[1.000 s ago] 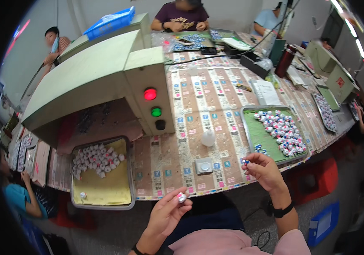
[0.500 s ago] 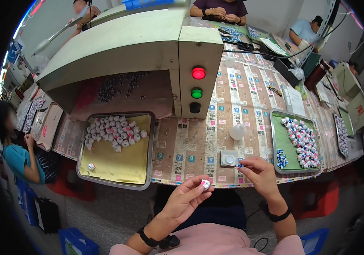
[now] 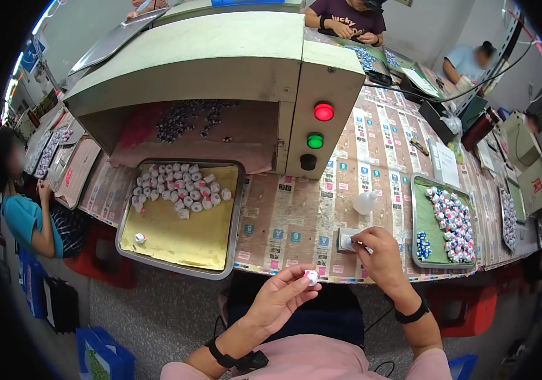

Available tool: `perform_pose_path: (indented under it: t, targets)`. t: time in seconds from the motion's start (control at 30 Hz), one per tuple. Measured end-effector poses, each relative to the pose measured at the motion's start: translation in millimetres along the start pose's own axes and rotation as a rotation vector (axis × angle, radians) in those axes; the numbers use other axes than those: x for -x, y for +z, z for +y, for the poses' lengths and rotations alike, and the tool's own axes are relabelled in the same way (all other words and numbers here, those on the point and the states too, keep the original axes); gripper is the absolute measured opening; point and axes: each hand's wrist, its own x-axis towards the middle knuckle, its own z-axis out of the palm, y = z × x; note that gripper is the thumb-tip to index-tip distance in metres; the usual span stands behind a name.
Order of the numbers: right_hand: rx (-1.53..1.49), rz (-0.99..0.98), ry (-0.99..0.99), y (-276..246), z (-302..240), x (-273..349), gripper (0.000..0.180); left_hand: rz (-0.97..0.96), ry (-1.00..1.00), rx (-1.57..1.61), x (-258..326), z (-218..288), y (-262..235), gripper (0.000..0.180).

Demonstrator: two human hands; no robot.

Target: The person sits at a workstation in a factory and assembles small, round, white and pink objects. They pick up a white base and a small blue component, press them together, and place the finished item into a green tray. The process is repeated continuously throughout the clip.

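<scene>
Between the thumb and fingers of my left hand (image 3: 283, 301) is a small white figurine piece (image 3: 311, 277) with a pink patch, held just off the table's front edge. My right hand (image 3: 381, 256) is pinched over a small white dish (image 3: 345, 240) on a square block. Its fingertips largely hide the tiny blue piece seen there a moment earlier. Right of that hand stands a metal tray lined in green (image 3: 432, 218), with a cluster of small blue-and-white pieces (image 3: 423, 247) and many white, pink and blue figurines (image 3: 453, 225).
A yellow-lined tray (image 3: 179, 244) with many white pieces stands at left, before a metal machine (image 3: 201, 82) with red and green lights. A translucent bottle (image 3: 366, 202) is behind the dish. Co-workers sit at the far side and left; red stools (image 3: 464, 310) flank me.
My right hand has moved onto the white dish, its fingertips now at the dish with the blue piece. The left hand still holds the figurine piece. The whole view has shifted slightly.
</scene>
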Motion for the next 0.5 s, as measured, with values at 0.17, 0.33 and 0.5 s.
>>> perform_pose_path:
  t: [0.17, 0.33, 0.5]
  targets:
    - [-0.101, 0.046, 0.034, -4.3, -7.2, 2.8, 0.011, -0.010, -0.005, -0.005, -1.9, -1.9, -1.3, 0.030]
    - [-0.452, -0.090, 0.163, -20.3, -32.4, 17.7, 0.016, 0.000, 0.004, -0.025, -4.8, -5.6, 1.5, 0.031]
    - [-0.750, -0.151, 0.301, -15.0, -44.9, 35.6, 0.016, -0.011, 0.008, -0.048, -8.8, -8.0, 6.8, 0.028]
